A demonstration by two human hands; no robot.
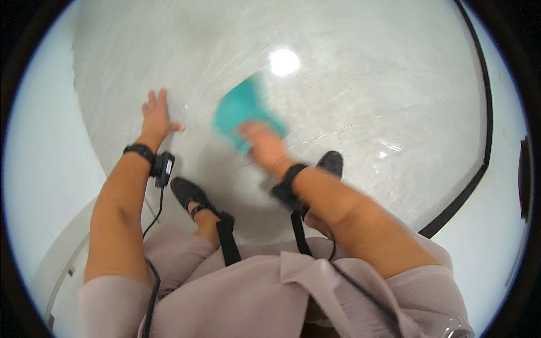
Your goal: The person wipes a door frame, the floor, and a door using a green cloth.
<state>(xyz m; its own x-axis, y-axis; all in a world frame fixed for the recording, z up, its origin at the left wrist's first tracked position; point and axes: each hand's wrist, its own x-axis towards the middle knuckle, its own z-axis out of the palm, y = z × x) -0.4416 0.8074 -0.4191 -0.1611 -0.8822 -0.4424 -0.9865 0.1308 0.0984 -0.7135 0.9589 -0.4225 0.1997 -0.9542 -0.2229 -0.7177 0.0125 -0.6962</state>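
A teal cloth, blurred by motion, lies spread under and ahead of my right hand, whose fingers grip its near edge. The cloth is over the glossy grey tiled floor; whether all of it touches the floor cannot be told. To the left, my left hand holds nothing, its fingers and thumb spread above or on the floor. Each wrist wears a black strap with a small black device and a cable.
My black shoes stand on the floor below the hands. A white wall with a black skirting strip curves along the right. Another white wall rises at the left. Black cables run along my arms.
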